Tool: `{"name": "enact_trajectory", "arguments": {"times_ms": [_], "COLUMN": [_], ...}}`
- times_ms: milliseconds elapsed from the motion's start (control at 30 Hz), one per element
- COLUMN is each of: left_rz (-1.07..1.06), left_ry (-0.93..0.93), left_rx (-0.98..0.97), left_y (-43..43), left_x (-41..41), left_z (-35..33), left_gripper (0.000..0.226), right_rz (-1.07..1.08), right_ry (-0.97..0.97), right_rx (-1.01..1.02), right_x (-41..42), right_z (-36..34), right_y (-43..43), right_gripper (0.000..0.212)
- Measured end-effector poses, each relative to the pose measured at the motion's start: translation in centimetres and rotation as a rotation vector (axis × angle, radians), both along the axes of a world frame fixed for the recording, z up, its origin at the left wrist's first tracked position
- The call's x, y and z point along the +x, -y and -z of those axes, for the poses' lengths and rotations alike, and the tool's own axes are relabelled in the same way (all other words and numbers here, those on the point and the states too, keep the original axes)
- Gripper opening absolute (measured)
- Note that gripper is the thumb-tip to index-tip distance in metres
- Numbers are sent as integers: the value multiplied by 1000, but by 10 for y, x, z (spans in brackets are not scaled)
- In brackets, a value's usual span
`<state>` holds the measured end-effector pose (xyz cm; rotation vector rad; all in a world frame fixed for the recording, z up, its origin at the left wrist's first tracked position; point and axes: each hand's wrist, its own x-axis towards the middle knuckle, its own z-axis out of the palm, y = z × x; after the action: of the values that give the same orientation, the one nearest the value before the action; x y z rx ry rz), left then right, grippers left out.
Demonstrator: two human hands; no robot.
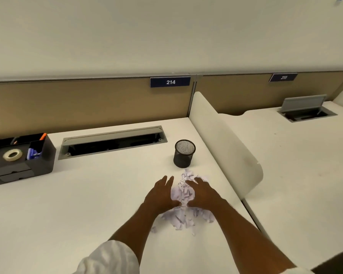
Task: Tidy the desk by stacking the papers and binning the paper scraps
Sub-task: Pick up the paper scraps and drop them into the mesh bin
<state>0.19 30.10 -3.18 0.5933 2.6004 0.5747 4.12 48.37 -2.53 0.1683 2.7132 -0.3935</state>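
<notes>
Two hands bracket the pile of paper scraps [183,194] on the counter [83,198]. The left hand [160,194] lies against the pile's left flank and the right hand [203,193] against its right flank. Both are palm-down with fingers straight and slightly spread, gripping nothing. The pile sits toward the right side of the counter, just in front of the black mesh cup [184,154]. The cup stands upright, mouth up, and appears to serve as the bin.

Step in hand, as judged: gathering the scraps into one compact heap before lifting.

1. Keep the outer edge of each hand on the counter surface and sweep inward, so that no scrap slides beneath a palm.
2. Draw in the stray scrap [152,229] at the near-left fringe before closing.
3. Curl the fingers under the heap and lift in portions. The cup mouth looks narrower than the pile.
4. Approach the cup from above. It looks light and may tip if struck from the side.

Orientation: the pile's long axis runs from the person toward the cup. The narrow far tip points at the cup, and the near end fans out wider. The individual scraps are crumpled and share no common direction.
</notes>
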Motion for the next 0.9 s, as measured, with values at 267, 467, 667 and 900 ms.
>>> {"name": "enact_trajectory", "arguments": {"times_ms": [267,467,667,900], "left_rz": [43,-44,-70,-88], "left_ry": [-44,-86,-62,-38], "left_rx": [-175,-96,-46,70], "left_y": [-37,-49,-50,-53], "left_x": [7,2,-2,-35], "left_z": [21,18,11,-19], "left_gripper": [79,29,31,29], "right_rz": [-215,-258,-259,-207], "right_ry": [25,-61,-87,-99], "right_rx": [91,98,-2,-108], "right_x": [-9,-19,-29,-34], "right_z": [11,18,16,14], "right_y": [-23,-27,-36,-51], "right_gripper": [91,56,31,26]}}
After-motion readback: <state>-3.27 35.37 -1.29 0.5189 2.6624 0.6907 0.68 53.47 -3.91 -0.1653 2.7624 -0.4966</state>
